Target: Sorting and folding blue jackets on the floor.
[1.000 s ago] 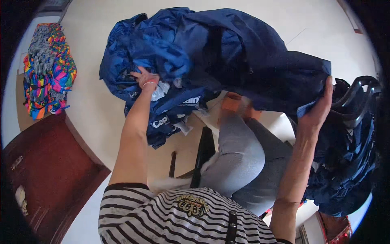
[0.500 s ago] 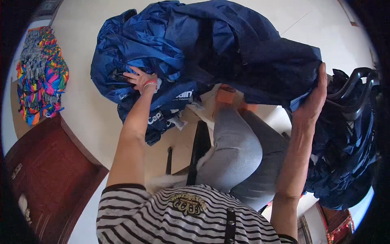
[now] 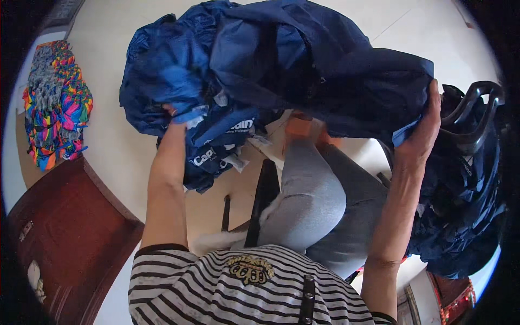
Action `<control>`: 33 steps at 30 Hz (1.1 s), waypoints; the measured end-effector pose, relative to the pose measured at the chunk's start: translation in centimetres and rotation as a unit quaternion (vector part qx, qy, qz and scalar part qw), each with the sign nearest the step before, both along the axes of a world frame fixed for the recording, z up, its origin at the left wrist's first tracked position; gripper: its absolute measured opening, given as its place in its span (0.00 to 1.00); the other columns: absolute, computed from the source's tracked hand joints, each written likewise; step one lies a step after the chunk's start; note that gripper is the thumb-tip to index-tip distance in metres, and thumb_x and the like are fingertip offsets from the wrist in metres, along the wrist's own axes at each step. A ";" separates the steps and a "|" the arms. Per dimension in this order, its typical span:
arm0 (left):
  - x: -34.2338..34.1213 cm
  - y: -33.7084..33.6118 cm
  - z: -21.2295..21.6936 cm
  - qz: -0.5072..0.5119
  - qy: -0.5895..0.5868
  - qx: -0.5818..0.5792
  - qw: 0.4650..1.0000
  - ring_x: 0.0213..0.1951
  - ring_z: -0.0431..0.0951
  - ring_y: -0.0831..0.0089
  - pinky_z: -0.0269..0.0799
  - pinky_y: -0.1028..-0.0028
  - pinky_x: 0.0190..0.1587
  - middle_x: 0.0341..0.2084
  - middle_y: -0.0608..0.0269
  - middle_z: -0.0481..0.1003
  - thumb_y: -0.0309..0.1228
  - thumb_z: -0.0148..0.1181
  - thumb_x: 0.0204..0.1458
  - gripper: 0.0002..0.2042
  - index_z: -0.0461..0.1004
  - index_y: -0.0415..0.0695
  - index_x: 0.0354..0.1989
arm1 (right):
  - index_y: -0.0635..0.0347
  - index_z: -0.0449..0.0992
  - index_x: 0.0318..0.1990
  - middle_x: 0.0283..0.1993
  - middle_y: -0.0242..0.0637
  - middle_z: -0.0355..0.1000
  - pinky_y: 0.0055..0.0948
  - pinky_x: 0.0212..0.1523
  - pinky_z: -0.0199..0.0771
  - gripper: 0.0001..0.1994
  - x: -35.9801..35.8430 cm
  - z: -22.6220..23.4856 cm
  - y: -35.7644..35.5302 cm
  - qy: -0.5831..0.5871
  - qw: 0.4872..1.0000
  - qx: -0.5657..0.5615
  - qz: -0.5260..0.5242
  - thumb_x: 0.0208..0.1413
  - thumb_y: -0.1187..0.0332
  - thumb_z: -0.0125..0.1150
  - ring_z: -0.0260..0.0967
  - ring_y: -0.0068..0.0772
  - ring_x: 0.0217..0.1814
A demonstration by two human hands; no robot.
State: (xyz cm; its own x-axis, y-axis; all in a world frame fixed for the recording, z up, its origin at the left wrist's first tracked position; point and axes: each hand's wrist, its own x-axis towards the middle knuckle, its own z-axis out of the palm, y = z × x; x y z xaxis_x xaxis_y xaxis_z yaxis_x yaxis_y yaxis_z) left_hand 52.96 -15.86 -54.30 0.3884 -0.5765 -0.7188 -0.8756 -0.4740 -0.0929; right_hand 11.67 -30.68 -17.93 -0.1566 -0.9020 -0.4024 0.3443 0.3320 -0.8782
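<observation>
A large bundle of dark blue nylon fabric (image 3: pixel 254 54) spreads across the upper middle, with loose folds at left and a smoother, flatter length reaching right. My right hand (image 3: pixel 422 132) grips the right end of that fabric; one digit lies along its edge and the other fingers are mostly hidden. At the lower left of the bundle, my left hand (image 3: pixel 171 112) is reaching into the folds. Cloth covers nearly all its fingers, so their pose cannot be made out. Below hang blue folds with white lettering (image 3: pixel 219 143) and small white tags.
At right, more dark navy fabric (image 3: pixel 460 206) hangs beside glossy black curved handles (image 3: pixel 476 116). Colourful and grey bundles (image 3: pixel 57 105) are piled at far left, above a dark red wooden panel (image 3: pixel 76 233). A black bar (image 3: pixel 261 200) stands beside my knee.
My left hand, formerly spread with fingers visible on the folds, has slid left and lower and is now largely covered by cloth. The right hand keeps its hold, shifting slightly.
</observation>
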 end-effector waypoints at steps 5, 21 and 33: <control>-0.4 -0.3 5.5 0.345 -0.303 -0.121 0.880 0.61 0.53 0.51 0.66 0.54 0.50 0.65 0.47 0.37 0.50 0.44 0.54 0.35 0.36 0.51 0.65 | 0.62 0.71 0.45 0.42 0.40 0.73 0.33 0.44 0.76 0.15 1.7 0.3 0.1 -0.083 0.995 0.004 0.047 0.57 0.60 0.52 0.74 0.35 0.40; 15.0 9.3 -10.3 0.604 -0.286 -0.224 0.709 0.41 0.75 0.57 0.71 0.59 0.41 0.41 0.53 0.73 0.54 0.48 0.50 0.21 0.71 0.50 0.41 | 0.62 0.72 0.45 0.43 0.41 0.73 0.33 0.45 0.76 0.16 0.5 0.3 -0.4 -0.110 0.992 0.013 0.067 0.58 0.59 0.50 0.74 0.36 0.41; 21.3 14.1 -16.1 0.331 0.087 -0.471 0.813 0.48 0.70 0.62 0.65 0.60 0.52 0.51 0.61 0.67 0.49 0.59 0.45 0.27 0.65 0.50 0.53 | 0.63 0.72 0.45 0.43 0.41 0.74 0.34 0.44 0.76 0.17 -1.9 -0.5 -0.3 -0.086 0.995 0.014 0.048 0.59 0.58 0.49 0.74 0.36 0.41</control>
